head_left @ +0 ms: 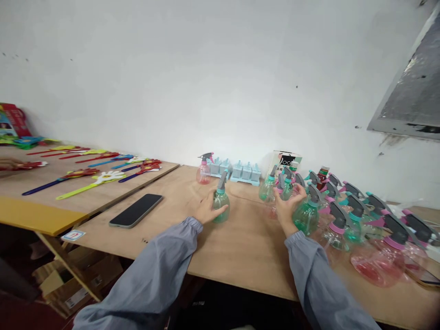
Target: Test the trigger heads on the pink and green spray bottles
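Observation:
My left hand (208, 209) is wrapped round the left side of a green spray bottle (222, 204) that stands upright on the wooden table (240, 247). My right hand (288, 204) has its thumb and fingers at the grey and pink head of a pink spray bottle (271, 208), partly hidden behind it. Close by on the right stands another green spray bottle (306, 216). More green and pink bottles crowd the table's right side, among them a large pink one (380, 261). A single pink spray bottle (203, 172) stands farther back.
Light blue popsicle moulds (246, 173) stand near the wall beside a printed box (280, 160). A black phone (136, 211) lies at left. Colourful hand-shaped sticks (103, 179) cover the left table, where another person's hand (15, 164) shows. Cardboard boxes (80, 279) sit underneath.

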Demonstrator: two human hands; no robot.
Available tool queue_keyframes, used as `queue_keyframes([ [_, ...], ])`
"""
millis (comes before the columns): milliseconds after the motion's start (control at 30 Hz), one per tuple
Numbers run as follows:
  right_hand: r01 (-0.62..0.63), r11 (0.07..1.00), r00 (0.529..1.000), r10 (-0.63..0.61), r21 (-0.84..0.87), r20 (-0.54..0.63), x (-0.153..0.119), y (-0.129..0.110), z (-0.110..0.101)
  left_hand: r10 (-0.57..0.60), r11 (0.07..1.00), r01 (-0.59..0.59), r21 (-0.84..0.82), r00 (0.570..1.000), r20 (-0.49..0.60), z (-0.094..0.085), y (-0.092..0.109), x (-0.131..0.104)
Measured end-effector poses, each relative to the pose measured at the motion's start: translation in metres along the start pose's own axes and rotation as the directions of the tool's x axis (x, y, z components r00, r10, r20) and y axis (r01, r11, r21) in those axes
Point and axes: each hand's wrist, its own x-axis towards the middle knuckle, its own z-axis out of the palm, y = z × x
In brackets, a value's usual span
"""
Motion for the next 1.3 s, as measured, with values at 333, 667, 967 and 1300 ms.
queue_keyframes([
  [333, -0.364, 0.888, 0.706, 0.067, 0.281, 0.705, -0.057, -0.07, 0.018, 0.244, 0.967, -0.253, 0.033, 0.955, 0.17, 0.028, 0.047, -0.044],
  [667, -0.445, 0.863, 0.658, 0.132, 0.241, 0.741, -0.051, -0.07, 0.006, -0.167, 0.934, 0.196, 0.297, 0.979, -0.119, -0.044, -0.017, 0.109],
  [967, -0.406, 0.882, 0.678, 0.115, 0.239, 0.726, -0.057, -0.066, 0.0, -0.297, 0.859, 0.339, 0.383, 0.94, -0.167, -0.024, -0.063, 0.171],
  [1300, -0.681, 0.656, 0.581, 0.212, 0.326, 0.786, -0.034, -0.086, 0.0, -0.135, 0.866, 0.171, 0.47, 0.985, -0.111, -0.023, -0.054, 0.104],
])
